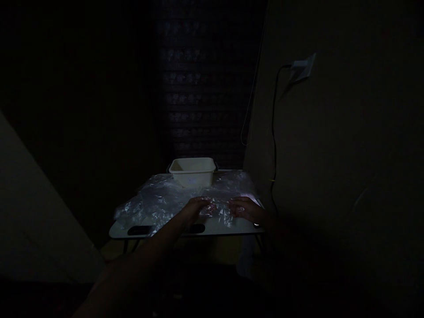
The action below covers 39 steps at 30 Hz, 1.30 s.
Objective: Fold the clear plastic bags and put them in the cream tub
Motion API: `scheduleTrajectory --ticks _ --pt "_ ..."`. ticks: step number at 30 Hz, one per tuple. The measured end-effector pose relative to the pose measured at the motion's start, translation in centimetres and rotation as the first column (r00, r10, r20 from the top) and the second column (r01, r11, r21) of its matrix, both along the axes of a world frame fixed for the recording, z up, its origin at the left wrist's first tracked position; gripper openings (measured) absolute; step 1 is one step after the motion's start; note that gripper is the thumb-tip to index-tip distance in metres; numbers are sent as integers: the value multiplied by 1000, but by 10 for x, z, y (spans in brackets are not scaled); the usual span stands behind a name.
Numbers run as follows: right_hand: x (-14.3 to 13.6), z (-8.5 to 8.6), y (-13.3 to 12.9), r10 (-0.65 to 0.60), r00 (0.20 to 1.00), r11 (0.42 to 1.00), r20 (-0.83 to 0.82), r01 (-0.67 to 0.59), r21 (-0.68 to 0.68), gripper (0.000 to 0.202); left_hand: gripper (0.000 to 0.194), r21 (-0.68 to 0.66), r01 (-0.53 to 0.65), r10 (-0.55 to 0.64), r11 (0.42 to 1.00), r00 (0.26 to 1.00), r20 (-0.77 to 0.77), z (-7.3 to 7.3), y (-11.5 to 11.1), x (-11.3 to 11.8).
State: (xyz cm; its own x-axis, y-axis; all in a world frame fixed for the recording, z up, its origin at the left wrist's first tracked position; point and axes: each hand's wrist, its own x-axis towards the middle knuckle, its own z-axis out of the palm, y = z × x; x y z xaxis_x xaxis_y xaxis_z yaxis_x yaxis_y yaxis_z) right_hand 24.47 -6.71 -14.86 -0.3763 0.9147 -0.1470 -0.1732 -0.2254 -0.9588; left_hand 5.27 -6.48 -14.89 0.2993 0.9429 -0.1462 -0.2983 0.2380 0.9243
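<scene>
Both my hands are over the near part of a small white table [232, 227], on crinkled clear plastic sheeting [159, 198]. My left hand [198, 205] has its fingers closed on an edge of the plastic. Facing it, my right hand [240, 207] grips the plastic too, a short way to the right. Between them the plastic is bunched and glints. Dim light blurs the fingertips, and I cannot make out whether anything lies inside the folds. Behind my hands stands a cream plastic tub [194, 176], on or among the sheeting.
A dark blind [198, 88] hangs behind the table, with a looped cord [247, 137] at its right. On the right wall a plug sits in a socket [303, 68], and its black cable [274, 132] runs down beside the table. Dark oval cutouts [141, 230] mark the table's front.
</scene>
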Motion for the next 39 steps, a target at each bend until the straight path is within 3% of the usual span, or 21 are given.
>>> scheduleTrajectory --ticks 3,10,14,21,24,28,34,39 --pt "0 1 0 18 998 997 -58 -22 -78 10 11 10 -7 7 1000 1000 2 -4 1 1" --pt "1 1 0 74 993 972 -93 -92 -216 29 15 1 -23 23 1000 1000 8 -5 0 0" --pt "-1 -3 1 108 989 980 -97 -122 -155 22 14 6 -15 15 1000 999 35 -3 -3 3" --pt "-3 -5 2 11 998 1000 -59 -11 -9 8 17 -80 -2 2 997 1000 -4 2 -3 -2" --pt "-1 -4 2 -12 999 1000 -34 11 -17 8 19 -84 -4 3 996 1000 -18 0 -1 -2" --pt "-2 -2 0 -21 1000 1000 -2 21 6 10 7 -24 -22 21 999 999 -42 -5 0 1" --pt "-1 -5 0 34 999 996 13 -35 79 20 2 39 -24 26 999 998 -53 -5 -4 2" --pt "1 -5 1 28 999 998 40 -30 59 22 13 -5 -15 14 1000 998 -54 -2 -2 1"
